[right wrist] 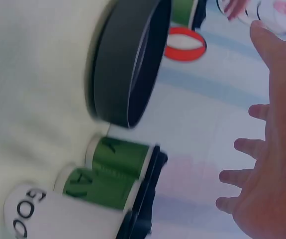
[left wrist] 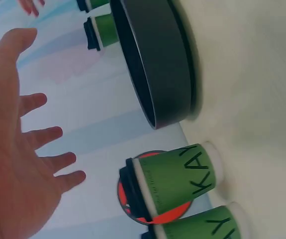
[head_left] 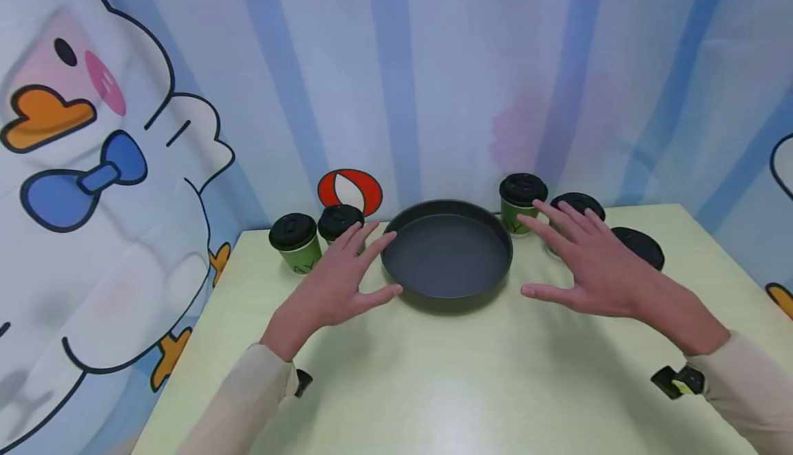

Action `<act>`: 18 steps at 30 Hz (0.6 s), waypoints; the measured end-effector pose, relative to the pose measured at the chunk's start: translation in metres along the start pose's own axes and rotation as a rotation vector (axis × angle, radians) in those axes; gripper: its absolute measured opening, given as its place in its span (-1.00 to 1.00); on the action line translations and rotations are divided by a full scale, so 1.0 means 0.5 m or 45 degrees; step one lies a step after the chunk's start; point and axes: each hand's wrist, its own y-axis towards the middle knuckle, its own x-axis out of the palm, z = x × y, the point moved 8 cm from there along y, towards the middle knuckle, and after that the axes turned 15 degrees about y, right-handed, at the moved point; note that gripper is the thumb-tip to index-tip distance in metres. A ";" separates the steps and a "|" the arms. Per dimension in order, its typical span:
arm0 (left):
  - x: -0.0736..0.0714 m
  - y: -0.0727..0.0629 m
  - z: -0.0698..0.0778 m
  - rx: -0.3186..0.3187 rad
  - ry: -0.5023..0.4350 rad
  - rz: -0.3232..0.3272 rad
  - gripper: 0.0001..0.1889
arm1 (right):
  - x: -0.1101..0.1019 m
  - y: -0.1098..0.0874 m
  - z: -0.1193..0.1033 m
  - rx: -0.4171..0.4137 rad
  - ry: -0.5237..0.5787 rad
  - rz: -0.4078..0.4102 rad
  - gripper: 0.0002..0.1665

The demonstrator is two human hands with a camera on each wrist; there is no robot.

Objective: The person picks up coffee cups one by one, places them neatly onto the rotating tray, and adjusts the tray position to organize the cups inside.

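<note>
A round dark grey pan (head_left: pixel 447 255) with a raised rim lies on the pale table between my hands. My left hand (head_left: pixel 334 283) hovers at its left with fingers spread, holding nothing. In the head view those fingers partly cover a green cup with a black lid (head_left: pixel 339 218); another such cup (head_left: pixel 296 243) stands left of it. My right hand (head_left: pixel 588 262) is held above the table on the pan's right, fingers straight and apart. Behind it stand a green cup (head_left: pixel 513 217), a second lidded cup (head_left: pixel 577 203) and a white cup (right wrist: pixel 58 214), mostly hidden in the head view.
The light table (head_left: pixel 458 379) runs back to a curtain-like backdrop (head_left: pixel 458 83) printed with blue stripes and a cartoon duck. A red and white ball (head_left: pixel 372 193) is printed low on it. Dark wrist devices (head_left: pixel 678 381) show beneath the sleeves.
</note>
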 end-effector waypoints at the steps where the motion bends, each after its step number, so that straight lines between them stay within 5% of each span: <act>1: 0.001 0.001 -0.005 -0.015 -0.038 0.016 -0.16 | -0.009 -0.004 0.009 0.000 0.002 0.022 0.15; 6: 0.021 0.002 -0.027 -0.115 -0.236 0.097 -0.31 | -0.057 -0.030 0.068 0.020 0.012 0.175 0.20; 10: 0.064 0.007 -0.044 -0.216 -0.431 0.119 -0.41 | -0.080 -0.071 0.143 0.169 0.101 0.280 0.22; 18: 0.182 0.007 -0.080 -0.525 -0.986 0.082 -0.35 | -0.032 -0.161 0.285 0.521 0.419 0.398 0.18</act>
